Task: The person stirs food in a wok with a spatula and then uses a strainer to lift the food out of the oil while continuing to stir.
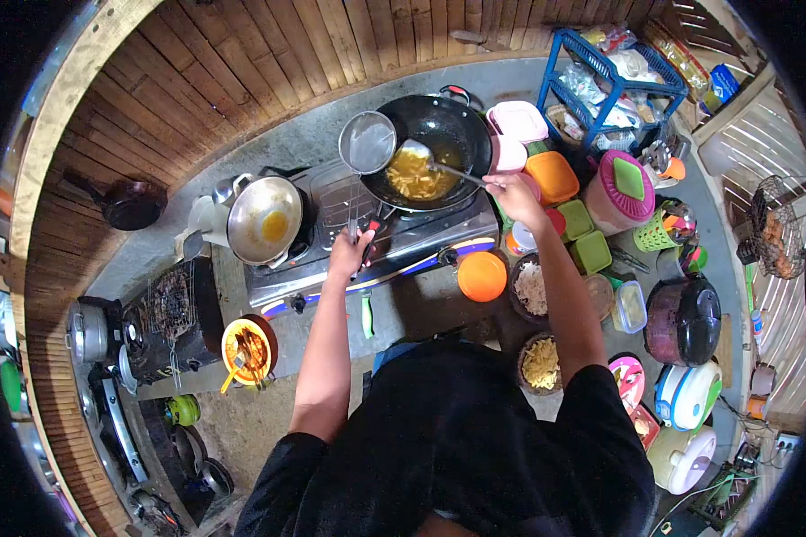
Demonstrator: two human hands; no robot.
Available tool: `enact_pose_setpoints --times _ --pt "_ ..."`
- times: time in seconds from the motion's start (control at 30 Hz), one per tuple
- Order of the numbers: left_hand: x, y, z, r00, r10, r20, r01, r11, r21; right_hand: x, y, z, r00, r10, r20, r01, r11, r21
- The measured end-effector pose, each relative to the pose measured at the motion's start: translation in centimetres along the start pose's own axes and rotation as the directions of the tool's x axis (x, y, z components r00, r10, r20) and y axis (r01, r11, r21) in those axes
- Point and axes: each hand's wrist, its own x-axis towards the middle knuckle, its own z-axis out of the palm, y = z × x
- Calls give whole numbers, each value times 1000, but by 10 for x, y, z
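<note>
My left hand point(351, 252) is closed round the long handle of a round mesh strainer point(367, 143), which is held up beside the wok's left rim. The red-and-black wok handle lies right at these fingers. My right hand point(515, 197) grips the handle of a metal spatula point(457, 170), whose broad head dips into the black wok point(470, 134). Pale yellow strips point(421, 183) lie in oil in the wok, some around the spatula head. Under the wok is a gas stove point(394, 246); a second pan point(251, 210) with a little oil sits on its left side.
An orange lid point(482, 276) and a green-handled knife point(367, 315) lie in front of the stove. Bowls of shredded food point(539, 362) stand right of my body. Colourful containers point(557, 175) crowd the right side. At left are an orange bowl point(256, 336) and a grill rack point(170, 300).
</note>
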Motion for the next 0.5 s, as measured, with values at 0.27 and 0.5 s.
enact_pose_setpoints --times 0.27,0.5 --pt "-1 4 0 999 -27 -23 27 1000 -7 -13 -14 -20 954 147 260 -182 976 116" --pt "1 -1 0 1000 -12 -13 12 1000 2 -31 -26 -52 991 -30 129 7 985 175"
